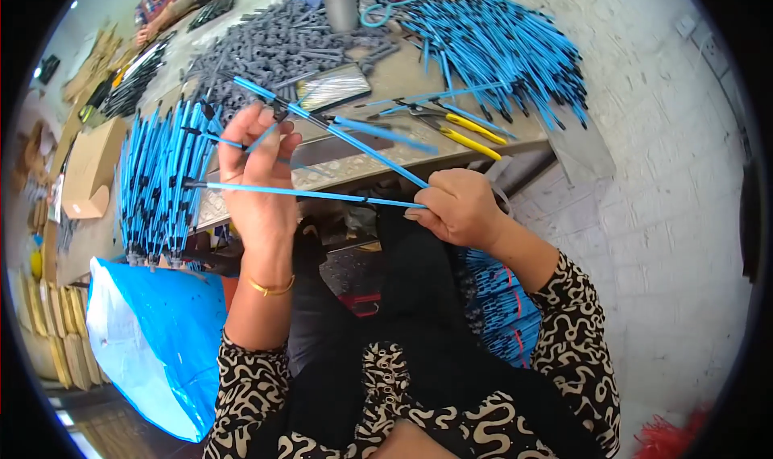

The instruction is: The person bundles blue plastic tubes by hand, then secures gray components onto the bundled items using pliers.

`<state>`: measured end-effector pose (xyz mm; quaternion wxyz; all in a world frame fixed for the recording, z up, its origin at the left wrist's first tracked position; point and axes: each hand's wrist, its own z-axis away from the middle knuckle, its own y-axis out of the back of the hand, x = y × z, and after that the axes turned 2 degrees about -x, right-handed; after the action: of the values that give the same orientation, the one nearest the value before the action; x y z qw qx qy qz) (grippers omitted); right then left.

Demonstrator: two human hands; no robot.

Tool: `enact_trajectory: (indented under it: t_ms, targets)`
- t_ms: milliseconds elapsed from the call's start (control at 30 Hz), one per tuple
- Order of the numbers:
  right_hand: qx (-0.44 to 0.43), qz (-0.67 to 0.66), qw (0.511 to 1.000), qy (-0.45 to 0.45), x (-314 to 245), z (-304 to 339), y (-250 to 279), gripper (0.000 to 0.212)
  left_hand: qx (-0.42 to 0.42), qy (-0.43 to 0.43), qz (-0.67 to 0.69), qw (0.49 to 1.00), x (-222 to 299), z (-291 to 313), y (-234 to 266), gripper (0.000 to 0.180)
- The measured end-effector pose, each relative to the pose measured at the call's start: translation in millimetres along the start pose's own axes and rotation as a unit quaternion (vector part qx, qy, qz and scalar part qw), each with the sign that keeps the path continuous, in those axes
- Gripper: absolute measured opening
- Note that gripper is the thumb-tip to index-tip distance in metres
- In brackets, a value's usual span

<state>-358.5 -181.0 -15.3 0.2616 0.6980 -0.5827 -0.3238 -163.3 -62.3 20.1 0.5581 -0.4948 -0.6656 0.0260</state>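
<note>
While my right hand pinched two rods with a gap between, my left hand pinched the top one; one pair of pliers lay by the table edge.

At the far side of the surface stands a grey cylindrical container, and at the upper left there is another person. A brown cardboard box is at the left, with a large blue and white bag lower down. Near the lower right edge appears a red stringy thing, which I cannot identify exactly.
</note>
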Motion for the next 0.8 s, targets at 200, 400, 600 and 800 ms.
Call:
enact_trajectory:
  t_ms: [200, 400, 600, 800]
  targets:
    - [0.023, -0.010, 0.999, -0.021, -5.1, 12.7, 12.1, 0.027, -0.084, 0.063, -0.057, 0.993, 12.9, 9.7, 10.5, 0.016]
    - [-0.048, -0.328, 0.867, -0.372, 19.5, 6.8, 28.1, 0.038, -0.226, 0.242, 0.149, 0.932, 43.7, 16.9, 31.5, 0.028]
    - [-0.009, 0.407, 0.911, -0.061, 165.4, 14.6, 41.0, 0.027, -0.121, 0.276, 0.149, 0.942, 61.8, 41.4, 0.2, 0.024]
    - [0.009, 0.298, 0.947, -0.117, 154.0, 13.1, 56.3, 0.015, -0.223, 0.292, 0.240, 0.899, 57.2, 39.5, 44.7, 0.026]
